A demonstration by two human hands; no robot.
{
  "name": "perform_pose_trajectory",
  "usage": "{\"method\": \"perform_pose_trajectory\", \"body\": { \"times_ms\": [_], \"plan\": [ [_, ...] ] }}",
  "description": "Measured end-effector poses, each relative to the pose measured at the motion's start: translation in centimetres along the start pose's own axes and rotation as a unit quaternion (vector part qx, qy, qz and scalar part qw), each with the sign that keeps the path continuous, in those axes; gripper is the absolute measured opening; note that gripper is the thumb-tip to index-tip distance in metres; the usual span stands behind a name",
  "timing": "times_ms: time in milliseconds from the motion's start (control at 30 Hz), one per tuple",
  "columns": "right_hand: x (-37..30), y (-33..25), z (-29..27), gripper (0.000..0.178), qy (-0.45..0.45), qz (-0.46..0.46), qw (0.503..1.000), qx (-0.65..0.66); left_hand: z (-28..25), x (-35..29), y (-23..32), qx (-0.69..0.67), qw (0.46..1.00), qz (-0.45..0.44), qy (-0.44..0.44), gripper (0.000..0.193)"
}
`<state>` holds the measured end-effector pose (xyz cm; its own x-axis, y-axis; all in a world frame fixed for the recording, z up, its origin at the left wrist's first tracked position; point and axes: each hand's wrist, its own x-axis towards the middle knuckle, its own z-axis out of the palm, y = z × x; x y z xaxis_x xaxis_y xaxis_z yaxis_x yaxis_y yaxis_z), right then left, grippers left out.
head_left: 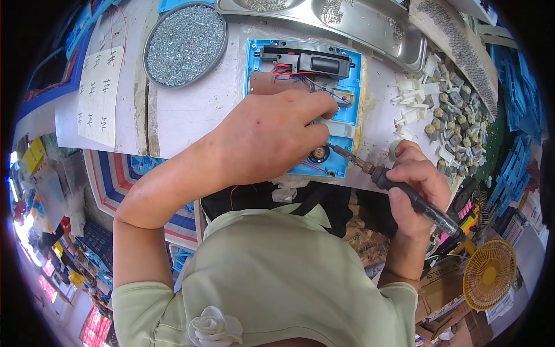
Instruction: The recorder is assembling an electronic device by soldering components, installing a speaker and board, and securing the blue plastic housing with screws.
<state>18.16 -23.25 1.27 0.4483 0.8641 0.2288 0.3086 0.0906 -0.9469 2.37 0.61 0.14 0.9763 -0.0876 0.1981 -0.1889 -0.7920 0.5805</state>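
1. A pale green shirt (272, 272) was seen nearest, with a white fabric flower (214, 327) fixed to its front; a yellow round fan (489, 274) was placed off to the right.
2. The soldering iron (425, 208) was held in the right hand (419, 182), its dark handle gripped between thumb and fingers. A green band (396, 149) was worn on one finger. The metal tip was pointed leftward, close to the left hand's fingertips; whether anything was touched by it cannot be told.
3. The left hand (272, 136) was held back upward over the casing, its fingers curled and brought close together. Whether something small was pinched there cannot be told.
4. The open blue casing (356, 87) was laid on the white surface (185, 118), beneath the left hand and partly covered by it. A round speaker (319, 153) was set in its near part; a brown board (277, 84), red wires (289, 73) and a long black part (312, 62) were seen farther up.
5. Right of the casing, white plastic pieces (411, 95) and small motor-like parts (457, 121) were heaped.
6. Beyond, a grey round dish (226, 41) was filled with silvery screws (185, 43), left of a compartmented metal tray (361, 32).
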Motion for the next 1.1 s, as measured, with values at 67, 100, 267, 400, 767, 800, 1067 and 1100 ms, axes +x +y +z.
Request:
{"method": "perform_pose_trajectory", "body": {
  "times_ms": [67, 100, 267, 400, 767, 800, 1067, 1100],
  "plan": [
    [0.1, 0.1, 0.1, 0.022, -0.005, -0.001, 1.0, -0.008, -0.2, 0.1, 0.2, 0.011, 1.0, 0.003, -0.014, 0.021],
    [0.1, 0.1, 0.1, 0.022, -0.007, -0.002, 1.0, -0.012, -0.2, 0.1, 0.2, 0.018, 1.0, 0.002, -0.025, 0.02],
    [0.4, 0.0, 0.2, 0.022, -0.015, -0.002, 1.0, -0.02, -0.5, 0.4, 0.4, 0.042, 0.998, 0.012, -0.055, 0.019],
    [0.6, -0.2, 0.4, 0.021, -0.021, -0.008, 0.999, -0.036, -0.6, 0.5, 0.5, 0.047, 0.996, 0.016, -0.075, 0.02],
    [-1.4, -2.3, -0.6, 0.024, 0.108, 0.099, 0.989, 0.013, -0.7, 0.4, 0.4, 0.053, 0.996, 0.037, -0.054, 0.017],
    [-2.5, -2.7, -1.2, 0.026, 0.147, 0.087, 0.985, -0.001, -0.7, 0.4, 0.4, 0.051, 0.997, 0.039, -0.052, 0.018],
    [-15.8, -5.5, -12.3, 0.013, 0.551, 0.056, 0.825, -0.107, -0.3, 0.6, -0.1, 0.052, 0.997, 0.042, -0.047, 0.018],
    [-18.9, -6.1, -14.8, 0.011, 0.574, 0.048, 0.808, -0.122, -0.3, 0.6, 0.1, 0.062, 0.997, 0.034, -0.034, 0.019]
  ]
}}
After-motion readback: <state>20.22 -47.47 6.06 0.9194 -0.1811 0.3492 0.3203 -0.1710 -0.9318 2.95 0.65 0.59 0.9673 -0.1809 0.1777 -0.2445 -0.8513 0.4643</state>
